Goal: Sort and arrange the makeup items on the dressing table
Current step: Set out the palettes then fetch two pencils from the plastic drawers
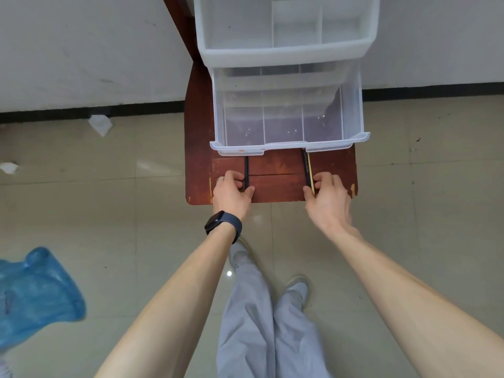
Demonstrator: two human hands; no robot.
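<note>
A clear plastic organiser (pixel 286 31) stands on a small red-brown wooden table (pixel 272 186). Its lower drawer (pixel 289 144) is pulled out and divided into three compartments that look empty. On the table's front strip lies a thin black pencil (pixel 246 167), and my left hand (pixel 231 190) pinches its near end. To the right lie a black pencil (pixel 305 162) and a thin yellow stick (pixel 310 166) side by side. My right hand (pixel 328 196) grips their near ends. The far ends of the right pair run under the drawer's front lip.
The table stands against a white wall with a black skirting strip. Beige floor tiles surround it. A blue water jug (pixel 32 293) lies at the lower left. Crumpled white paper (pixel 100 124) sits on the floor near the wall. My legs and shoes are below the table edge.
</note>
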